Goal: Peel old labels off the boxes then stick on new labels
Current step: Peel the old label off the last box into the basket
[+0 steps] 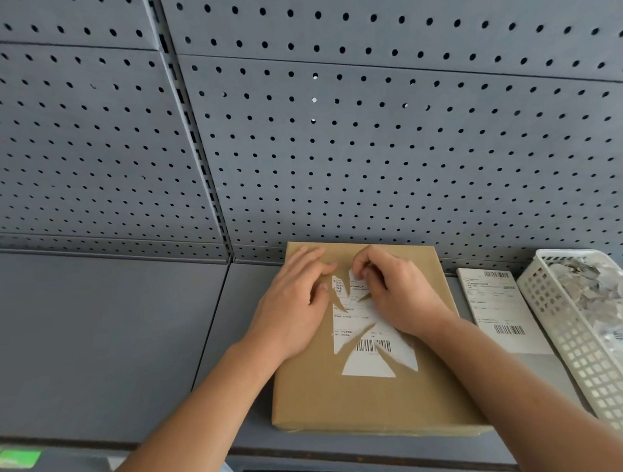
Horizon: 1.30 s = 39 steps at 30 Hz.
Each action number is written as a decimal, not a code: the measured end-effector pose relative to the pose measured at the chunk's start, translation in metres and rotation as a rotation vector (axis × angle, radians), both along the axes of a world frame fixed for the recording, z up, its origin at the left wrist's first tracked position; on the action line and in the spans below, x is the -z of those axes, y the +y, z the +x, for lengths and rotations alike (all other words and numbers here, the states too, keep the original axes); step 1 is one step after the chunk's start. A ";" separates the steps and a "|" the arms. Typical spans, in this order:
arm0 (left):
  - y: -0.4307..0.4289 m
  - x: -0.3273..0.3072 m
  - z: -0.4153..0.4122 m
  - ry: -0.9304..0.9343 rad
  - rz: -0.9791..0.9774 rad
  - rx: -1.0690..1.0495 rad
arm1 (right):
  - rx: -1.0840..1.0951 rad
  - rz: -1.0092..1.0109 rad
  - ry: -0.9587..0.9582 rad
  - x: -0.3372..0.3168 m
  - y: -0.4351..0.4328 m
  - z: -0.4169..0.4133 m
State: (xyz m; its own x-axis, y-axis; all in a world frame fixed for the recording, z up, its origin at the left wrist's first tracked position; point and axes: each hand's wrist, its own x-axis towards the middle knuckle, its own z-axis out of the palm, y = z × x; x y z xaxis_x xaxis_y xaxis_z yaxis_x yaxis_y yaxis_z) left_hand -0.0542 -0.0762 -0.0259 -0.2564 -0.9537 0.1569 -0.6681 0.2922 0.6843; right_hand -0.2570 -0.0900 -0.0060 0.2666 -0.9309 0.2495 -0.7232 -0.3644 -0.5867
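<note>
The right hand (393, 296) pinches the top edge of the torn label (366, 325) of ragged white paper, while the left hand (295, 307) presses flat beside it on the flat cardboard box (344, 404), lower centre. Just right of the box lie a printed label sheet (500, 310) and a latticed white plastic basket (567, 332).

The person is showing two bare arms, uncovered from the wrists all the way down to the picture's edge. The left hand (291, 307) and the right hand (393, 296) are showing bare fingers too.
</note>
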 end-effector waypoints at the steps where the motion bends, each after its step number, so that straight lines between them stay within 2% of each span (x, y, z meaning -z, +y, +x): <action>1: 0.000 0.000 0.000 -0.001 -0.002 0.000 | 0.004 0.011 -0.018 0.000 0.000 -0.001; 6: 0.000 0.000 0.000 -0.011 -0.008 -0.002 | 0.008 0.022 0.013 0.000 -0.003 0.003; 11: 0.000 0.000 0.000 -0.006 -0.014 -0.001 | 0.005 0.038 -0.077 -0.003 0.001 0.000; 16: -0.001 0.002 0.000 -0.004 -0.017 -0.002 | -0.014 0.031 -0.036 -0.002 0.001 0.002; 22: -0.002 0.004 0.000 0.003 -0.032 -0.001 | -0.020 0.024 -0.144 -0.003 0.002 -0.002; 28: -0.002 0.004 0.000 -0.010 -0.031 0.003 | -0.079 -0.078 -0.005 0.009 -0.003 -0.003; 31: -0.001 0.003 0.000 -0.012 -0.029 0.003 | -0.075 -0.130 0.006 0.009 -0.002 -0.002; 39: -0.001 0.001 0.000 -0.021 -0.031 0.002 | -0.078 -0.102 -0.012 0.005 0.001 -0.005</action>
